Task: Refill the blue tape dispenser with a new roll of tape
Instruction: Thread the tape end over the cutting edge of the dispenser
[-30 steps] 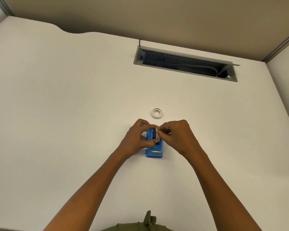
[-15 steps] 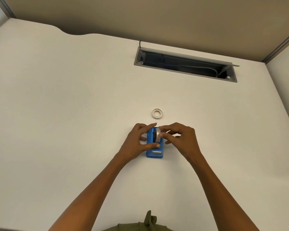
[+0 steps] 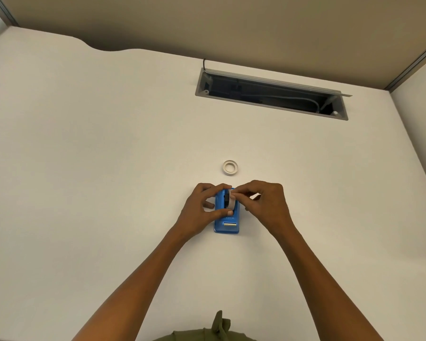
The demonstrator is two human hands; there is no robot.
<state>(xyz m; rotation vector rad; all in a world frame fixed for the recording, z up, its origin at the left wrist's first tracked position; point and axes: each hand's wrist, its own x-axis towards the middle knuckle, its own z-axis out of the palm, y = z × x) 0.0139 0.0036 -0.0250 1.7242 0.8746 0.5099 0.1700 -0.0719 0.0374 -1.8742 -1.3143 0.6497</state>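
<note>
The blue tape dispenser (image 3: 226, 222) stands on the white desk, its metal cutter end pointing toward me. A pale roll of tape (image 3: 230, 202) on a dark hub sits upright in its cradle. My left hand (image 3: 202, 211) wraps the dispenser's left side, thumb and forefinger clamped on the body. My right hand (image 3: 263, 205) comes from the right and pinches the top of the roll with thumb and forefinger. A small white ring (image 3: 230, 167), a tape core or roll, lies flat on the desk just beyond the dispenser.
A grey open cable tray (image 3: 271, 94) with wires is sunk into the desk at the back. Partition walls rise behind and to the right. A bit of olive green clothing (image 3: 219, 328) shows at the bottom edge.
Both hands stay at the dispenser. The roll, covered by the fingers a second ago, now shows in the cradle, and my right fingertips have shifted on top of it.
</note>
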